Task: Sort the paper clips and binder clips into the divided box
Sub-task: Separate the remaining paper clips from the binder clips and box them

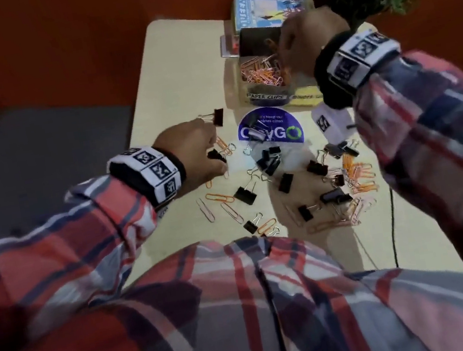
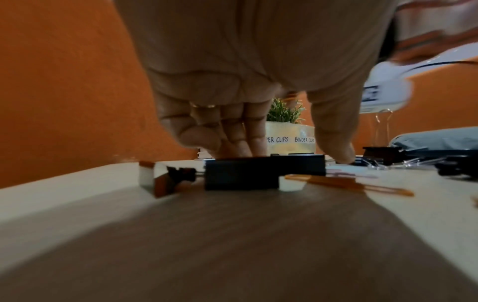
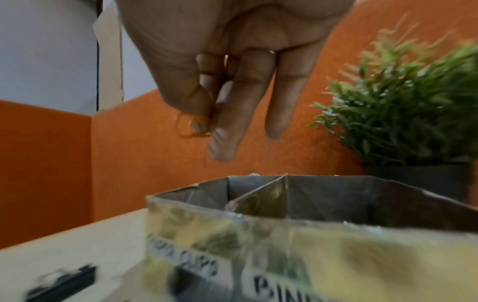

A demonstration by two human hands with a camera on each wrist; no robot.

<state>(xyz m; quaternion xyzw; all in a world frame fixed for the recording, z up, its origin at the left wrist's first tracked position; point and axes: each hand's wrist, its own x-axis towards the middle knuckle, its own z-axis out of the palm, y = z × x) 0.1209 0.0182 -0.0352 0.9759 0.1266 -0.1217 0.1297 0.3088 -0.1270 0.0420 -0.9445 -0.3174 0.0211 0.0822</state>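
The right hand [image 3: 232, 67] is pinching an orange paper clip [image 3: 192, 126] above the divided box [image 1: 264, 97] at 1 o'clock — labels reading "PAPER CLIPS", "BINDER CLIPS". The left hand [image 1: 190, 154] is gripping a black binder clip [image 1: 216, 155] at 10 o'clock.

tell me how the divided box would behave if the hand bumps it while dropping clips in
The divided box looks like thin folded card with creased walls in the right wrist view, so it would probably flex and slide rather than resist. The paper clips piled in one compartment may weigh that side down a little. The right hand hovering above should stay off the rim.
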